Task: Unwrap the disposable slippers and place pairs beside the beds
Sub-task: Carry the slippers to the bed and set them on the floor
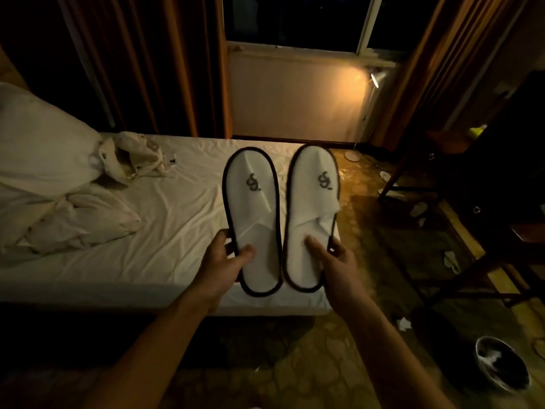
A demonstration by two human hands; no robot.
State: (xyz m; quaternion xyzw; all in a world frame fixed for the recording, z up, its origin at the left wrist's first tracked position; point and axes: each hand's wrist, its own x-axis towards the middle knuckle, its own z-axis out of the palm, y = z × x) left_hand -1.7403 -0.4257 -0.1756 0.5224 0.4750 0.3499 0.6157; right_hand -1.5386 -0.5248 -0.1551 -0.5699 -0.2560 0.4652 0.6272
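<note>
Slippers first, from the head camera, the only view. Two white disposable slippers with dark piping and a grey monogram are held up side by side over the corner of the bed [165,219], toes pointing away, already free of any wrapper. The left hand [225,261] pinches the heel end of the left slipper [252,219], thumb on top and fingers [227,249] curled under the edge; the right hand [339,262] holds the right slipper [312,216] the same way, thumb lying on the insole. Both hands are closed on their slipper, not wide.

They look thin, light and floppy, the folded uppers pressed flat, so a pinch at the heel or along the piped rim should be enough; gripping the soft upper would likely crumple it.

The bed carries a creased white sheet, a pillow [44,143] and a crumpled cream bundle [132,156] that may be discarded wrapping. Beside the bed lies dim patterned carpet [295,364], littered with white scraps, with a round bin [501,367] at lower right and a lit floor lamp [376,79] by the window. The open carpet beside the bed looks like the landing spot.
</note>
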